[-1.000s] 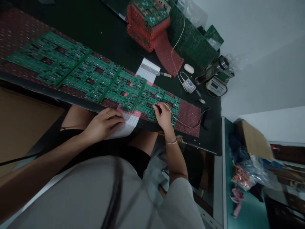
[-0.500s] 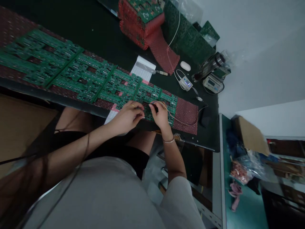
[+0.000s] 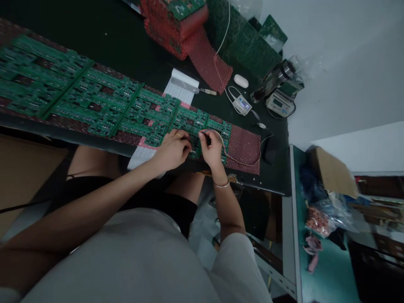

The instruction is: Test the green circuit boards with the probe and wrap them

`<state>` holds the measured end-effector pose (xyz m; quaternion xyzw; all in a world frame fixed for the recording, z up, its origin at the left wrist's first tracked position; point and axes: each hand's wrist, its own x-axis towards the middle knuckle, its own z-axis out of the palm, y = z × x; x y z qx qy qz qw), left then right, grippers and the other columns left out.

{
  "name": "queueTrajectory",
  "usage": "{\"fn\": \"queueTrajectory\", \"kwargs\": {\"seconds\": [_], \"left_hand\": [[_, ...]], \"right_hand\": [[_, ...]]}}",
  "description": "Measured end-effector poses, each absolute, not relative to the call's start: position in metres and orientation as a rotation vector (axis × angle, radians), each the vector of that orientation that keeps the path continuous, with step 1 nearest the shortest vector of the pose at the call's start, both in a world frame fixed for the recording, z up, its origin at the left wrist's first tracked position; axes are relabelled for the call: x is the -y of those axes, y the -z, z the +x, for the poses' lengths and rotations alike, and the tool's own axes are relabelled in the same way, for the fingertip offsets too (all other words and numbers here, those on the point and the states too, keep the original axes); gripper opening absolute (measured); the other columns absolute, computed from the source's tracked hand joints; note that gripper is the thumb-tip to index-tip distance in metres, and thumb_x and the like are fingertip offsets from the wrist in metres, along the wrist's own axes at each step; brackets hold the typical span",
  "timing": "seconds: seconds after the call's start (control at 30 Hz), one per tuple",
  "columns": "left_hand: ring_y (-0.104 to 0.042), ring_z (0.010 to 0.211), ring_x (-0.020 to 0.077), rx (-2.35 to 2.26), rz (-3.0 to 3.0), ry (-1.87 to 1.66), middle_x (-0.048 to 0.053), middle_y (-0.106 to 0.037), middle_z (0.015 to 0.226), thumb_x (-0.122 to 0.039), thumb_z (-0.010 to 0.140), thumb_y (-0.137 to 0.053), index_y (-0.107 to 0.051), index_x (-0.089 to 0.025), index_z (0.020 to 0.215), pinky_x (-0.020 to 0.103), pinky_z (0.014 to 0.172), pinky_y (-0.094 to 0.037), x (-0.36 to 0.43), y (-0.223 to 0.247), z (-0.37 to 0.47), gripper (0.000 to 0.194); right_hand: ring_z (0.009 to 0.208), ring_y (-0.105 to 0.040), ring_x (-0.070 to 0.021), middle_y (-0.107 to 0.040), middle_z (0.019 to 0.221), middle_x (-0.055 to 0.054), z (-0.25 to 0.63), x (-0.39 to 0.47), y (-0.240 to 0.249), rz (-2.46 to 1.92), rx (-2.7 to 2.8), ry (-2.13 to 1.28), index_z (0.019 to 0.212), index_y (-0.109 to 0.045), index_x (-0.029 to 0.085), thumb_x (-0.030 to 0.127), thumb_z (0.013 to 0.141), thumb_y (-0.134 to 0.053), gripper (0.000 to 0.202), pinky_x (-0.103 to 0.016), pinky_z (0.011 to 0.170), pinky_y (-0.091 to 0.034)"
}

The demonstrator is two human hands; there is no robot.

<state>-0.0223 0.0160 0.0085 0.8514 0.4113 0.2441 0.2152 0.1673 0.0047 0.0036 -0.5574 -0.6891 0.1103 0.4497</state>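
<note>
Left hand: the left hand (image 3: 172,148) rests on the near edge of the row of green circuit boards (image 3: 148,114), fingers curled down onto a board; what they pinch, if anything, cannot be told.
Right hand: the right hand (image 3: 211,147) sits just right of it, fingers closed on a small dark probe (image 3: 206,139) pressed to the board.
Wire: a thin wire (image 3: 243,162) runs from the right hand across the red bubble wrap sheet (image 3: 244,149) toward the right.
Boards: they lie side by side along the near edge of the dark table (image 3: 132,54), stretching far left.
Paper: a white sheet (image 3: 140,155) pokes out under the left wrist.
Around: a white label strip (image 3: 179,86), a white mouse (image 3: 241,81), a small meter (image 3: 242,104) and a wrapped stack of boards (image 3: 176,25) lie farther back.
</note>
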Motion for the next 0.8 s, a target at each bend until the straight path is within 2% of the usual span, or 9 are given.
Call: {"fn": "queueTrajectory", "kwargs": {"seconds": [0.07, 0.23, 0.33, 0.47, 0.57, 0.67, 0.8], "left_hand": [[-0.061, 0.116, 0.0355, -1.151, 2.386, -0.685, 0.014, -0.07, 0.117, -0.023, 0.096, -0.055, -0.079, -0.018, 0.092, 0.054, 0.1, -0.052, -0.013, -0.01, -0.023, 0.024], [-0.06, 0.128, 0.0375, -1.089, 2.505, -0.731, 0.015, -0.071, 0.132, -0.023, 0.103, -0.054, -0.078, -0.021, 0.122, 0.058, 0.106, -0.05, 0.01, -0.013, -0.033, 0.031], [-0.057, 0.137, 0.038, -1.025, 2.572, -0.705, 0.014, -0.069, 0.142, -0.025, 0.103, -0.058, -0.079, -0.023, 0.125, 0.058, 0.113, -0.047, 0.023, -0.014, -0.039, 0.031], [-0.055, 0.14, 0.0383, -1.03, 2.607, -0.655, 0.015, -0.067, 0.146, -0.03, 0.106, -0.053, -0.077, -0.02, 0.13, 0.058, 0.115, -0.047, 0.026, -0.013, -0.04, 0.035], [-0.054, 0.142, 0.0373, -0.995, 2.607, -0.662, 0.015, -0.066, 0.147, -0.034, 0.106, -0.051, -0.075, -0.02, 0.133, 0.058, 0.119, -0.046, 0.026, -0.012, -0.043, 0.039], [-0.054, 0.144, 0.0348, -0.965, 2.564, -0.74, 0.015, -0.067, 0.146, -0.036, 0.108, -0.047, -0.068, -0.019, 0.144, 0.057, 0.125, -0.042, 0.029, -0.013, -0.056, 0.045], [-0.057, 0.141, 0.0339, -1.06, 2.474, -0.849, 0.013, -0.068, 0.144, -0.036, 0.109, -0.044, -0.062, -0.021, 0.149, 0.06, 0.124, -0.042, 0.034, -0.018, -0.088, 0.047]], "right_hand": [[0.095, -0.071, -0.0209, -0.076, 0.098, -0.007, 0.167, -0.005, -0.003, -1.375, 1.697, -0.281, 0.093, -0.066, 0.023, 0.059, 0.11, -0.047, 0.044, -0.039, 0.093, -0.058], [0.096, -0.071, -0.0209, -0.077, 0.099, -0.008, 0.169, -0.005, 0.001, -1.37, 1.642, -0.31, 0.094, -0.066, 0.023, 0.057, 0.109, -0.048, 0.042, -0.04, 0.095, -0.058], [0.095, -0.072, -0.0213, -0.078, 0.1, -0.008, 0.169, -0.004, -0.003, -1.395, 1.601, -0.357, 0.095, -0.068, 0.022, 0.059, 0.108, -0.051, 0.043, -0.04, 0.095, -0.059], [0.094, -0.073, -0.0207, -0.079, 0.098, -0.007, 0.164, -0.009, -0.019, -1.36, 1.689, -0.396, 0.094, -0.072, 0.023, 0.056, 0.106, -0.058, 0.038, -0.039, 0.095, -0.06], [0.101, -0.075, -0.021, -0.08, 0.102, -0.006, 0.158, -0.019, -0.026, -1.306, 1.85, -0.406, 0.094, -0.073, 0.024, 0.05, 0.108, -0.057, 0.034, -0.039, 0.098, -0.06], [0.109, -0.074, -0.0215, -0.08, 0.111, -0.006, 0.153, -0.031, -0.023, -1.323, 1.97, -0.398, 0.101, -0.072, 0.025, 0.045, 0.11, -0.053, 0.029, -0.039, 0.102, -0.06], [0.117, -0.072, -0.0234, -0.078, 0.119, -0.008, 0.147, -0.04, -0.017, -1.334, 2.096, -0.39, 0.108, -0.069, 0.024, 0.038, 0.111, -0.052, 0.022, -0.041, 0.106, -0.058]]}}
